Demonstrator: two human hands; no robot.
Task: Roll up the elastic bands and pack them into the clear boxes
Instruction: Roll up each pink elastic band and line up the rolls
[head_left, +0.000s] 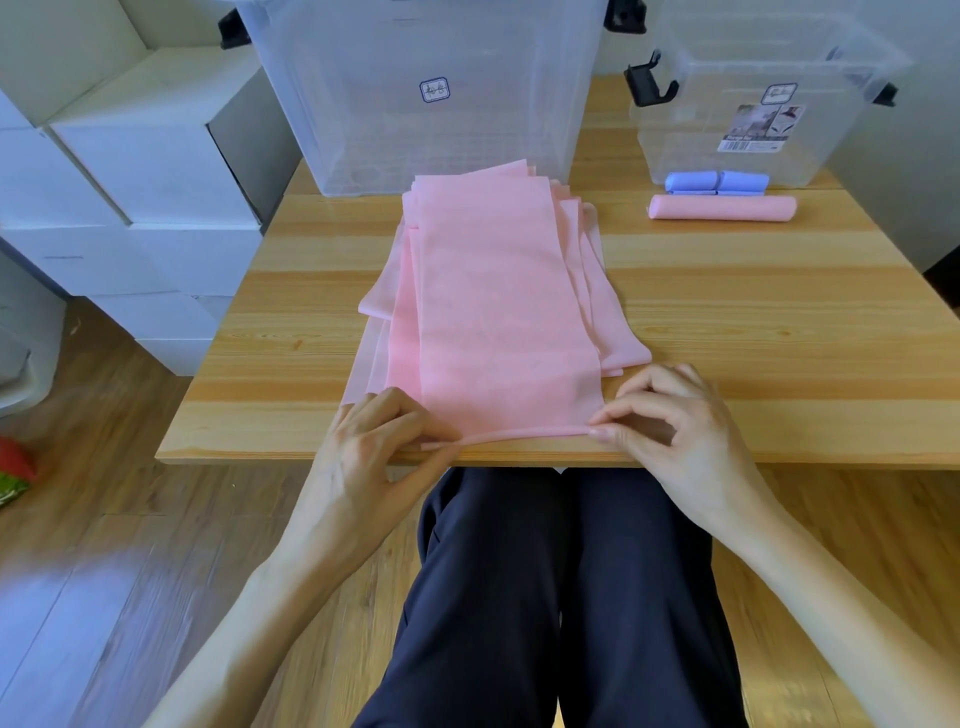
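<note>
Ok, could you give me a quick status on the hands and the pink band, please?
Left hand and right hand pinching near edge of top pink band, first turn started. Rolled pink band waits by small clear box. Nothing in the way.

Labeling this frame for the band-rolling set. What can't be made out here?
- Pink band stack, head view: count of bands unclear; the top band covers those beneath.
- Large clear box: top cut off by the frame edge.
- Small clear box: label print too small to read.
- Left hand and right hand: fingers partly hide the ends of the rolled edge.
</note>
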